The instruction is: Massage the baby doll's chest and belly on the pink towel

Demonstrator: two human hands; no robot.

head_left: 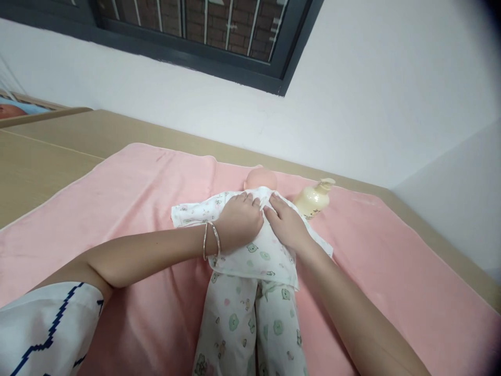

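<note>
A baby doll lies on its back, dressed in a white long-sleeved shirt (252, 261) and matching trousers (235, 318), both printed with small green animals. Only the top of the doll's round head (260, 178) shows beyond the collar. My left hand (240, 222), with two silver bangles at the wrist, has its fingers curled onto the upper chest of the shirt. On the other side of the chest rests my right hand (288, 223), its thumb and fingers apart and laid on the fabric. The doll's face is hidden from me.
Right of the doll's head stands a pale yellow pump bottle (313, 201). A pink blanket (144, 183) with some wrinkles covers much of the wooden surface (50, 156). Behind are a white wall (352, 104) and a dark-framed window (219, 57). Part of a wooden-edged tray (43, 114) shows at far left.
</note>
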